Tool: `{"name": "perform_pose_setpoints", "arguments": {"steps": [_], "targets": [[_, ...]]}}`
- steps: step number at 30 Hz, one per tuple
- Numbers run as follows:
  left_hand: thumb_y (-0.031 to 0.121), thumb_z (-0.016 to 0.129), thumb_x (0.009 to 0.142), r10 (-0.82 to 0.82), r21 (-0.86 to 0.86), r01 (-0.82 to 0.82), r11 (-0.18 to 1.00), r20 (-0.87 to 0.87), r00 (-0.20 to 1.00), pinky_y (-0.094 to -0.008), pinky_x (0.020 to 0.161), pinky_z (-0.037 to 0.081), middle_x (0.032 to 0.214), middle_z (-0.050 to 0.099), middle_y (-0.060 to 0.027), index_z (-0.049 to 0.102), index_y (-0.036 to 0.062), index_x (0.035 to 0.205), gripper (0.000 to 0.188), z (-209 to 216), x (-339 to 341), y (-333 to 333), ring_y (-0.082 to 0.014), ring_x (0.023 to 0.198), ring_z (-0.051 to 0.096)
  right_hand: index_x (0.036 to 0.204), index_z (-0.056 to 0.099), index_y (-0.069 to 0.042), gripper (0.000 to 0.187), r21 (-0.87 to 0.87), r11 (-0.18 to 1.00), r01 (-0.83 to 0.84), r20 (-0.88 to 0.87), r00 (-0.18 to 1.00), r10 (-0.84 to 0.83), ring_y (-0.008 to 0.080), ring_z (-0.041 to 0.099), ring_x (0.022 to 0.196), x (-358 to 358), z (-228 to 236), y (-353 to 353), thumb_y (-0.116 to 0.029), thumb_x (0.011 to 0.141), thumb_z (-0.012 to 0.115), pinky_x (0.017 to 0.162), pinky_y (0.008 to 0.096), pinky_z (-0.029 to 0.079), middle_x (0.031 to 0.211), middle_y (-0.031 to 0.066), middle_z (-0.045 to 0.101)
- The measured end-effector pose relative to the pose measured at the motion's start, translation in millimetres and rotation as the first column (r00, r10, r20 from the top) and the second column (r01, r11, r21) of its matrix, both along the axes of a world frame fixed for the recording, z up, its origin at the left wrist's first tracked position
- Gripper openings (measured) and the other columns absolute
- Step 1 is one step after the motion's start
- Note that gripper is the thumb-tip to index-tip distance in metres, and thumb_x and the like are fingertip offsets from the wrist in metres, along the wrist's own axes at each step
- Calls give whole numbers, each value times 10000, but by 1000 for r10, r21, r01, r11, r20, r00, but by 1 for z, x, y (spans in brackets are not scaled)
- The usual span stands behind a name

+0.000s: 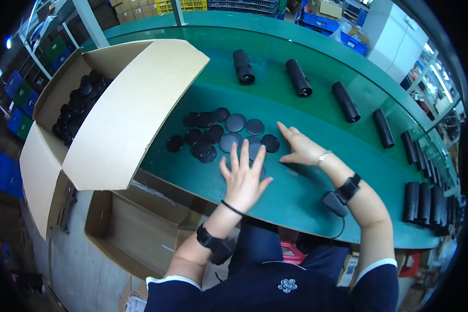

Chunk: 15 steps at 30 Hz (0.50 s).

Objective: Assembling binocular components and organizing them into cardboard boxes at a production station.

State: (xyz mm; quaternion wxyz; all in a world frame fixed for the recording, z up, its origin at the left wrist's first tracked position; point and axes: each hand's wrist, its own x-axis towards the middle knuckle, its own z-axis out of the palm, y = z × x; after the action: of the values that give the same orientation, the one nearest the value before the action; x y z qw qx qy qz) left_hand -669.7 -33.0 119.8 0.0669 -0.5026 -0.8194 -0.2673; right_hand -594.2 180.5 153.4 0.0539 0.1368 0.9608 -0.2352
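My left hand (243,179) lies flat on the green bench (307,192), fingers spread, gripping nothing. My right hand (300,147), fingers open, touches the loose black discs (221,136). They're scattered, unsorted; many remain in the cardboard box (83,93).

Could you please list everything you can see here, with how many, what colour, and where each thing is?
round flat discs: about fifteen, black, in a loose cluster on the belt ahead of both hands
conveyor belt: one, green, curving across the middle of the view
tubes: four lying spaced along the belt's far side, black, with more bunched at the right end
cardboard box: one, brown, open, at the left, filled with black parts
empty carton: one, brown, below the belt edge
crates: several, blue, far right beyond the belt
left hand: flat on the belt, fingers spread, over a disc
right hand: flat on the belt beside the discs
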Motion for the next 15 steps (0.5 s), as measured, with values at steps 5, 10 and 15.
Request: {"name": "perform_pose_setpoints", "arguments": {"steps": [5, 10, 15], "targets": [[275, 714, 777, 139, -36, -140, 989, -36, 990, -641, 1002, 211, 1402, 388, -189, 562, 114, 1257, 528, -14, -28, -7, -408, 1337, 278, 970, 594, 105, 420, 52, 999, -4, -47, 999, 6, 402, 501, 1098, -60, -24, -26, -137, 638, 677, 939, 399, 461, 980, 293, 606], [290, 698, 794, 295, 72, -288, 955, -131, 946, -622, 1011, 227, 1374, 428, -193, 562, 87, 1233, 502, -25, -53, -14, -399, 1315, 320, 1183, 516, 113, 522, 44, 998, 39, -204, 979, -29, 404, 516, 1106, -86, -23, -56, -54, 705, 644, 956, 406, 454, 1178, 275, 528], [250, 688, 816, 189, 246, -167, 955, -68, 980, -543, 1006, 296, 1341, 437, -203, 584, 59, 1183, 426, -23, -30, -18, -399, 1283, 338, 1329, 492, -31, 590, -82, 996, -38, -360, 933, 6, 268, 592, 1007, -7, 11, -43, -115, 782, 695, 848, 347, 495, 1178, 185, 529]]}}
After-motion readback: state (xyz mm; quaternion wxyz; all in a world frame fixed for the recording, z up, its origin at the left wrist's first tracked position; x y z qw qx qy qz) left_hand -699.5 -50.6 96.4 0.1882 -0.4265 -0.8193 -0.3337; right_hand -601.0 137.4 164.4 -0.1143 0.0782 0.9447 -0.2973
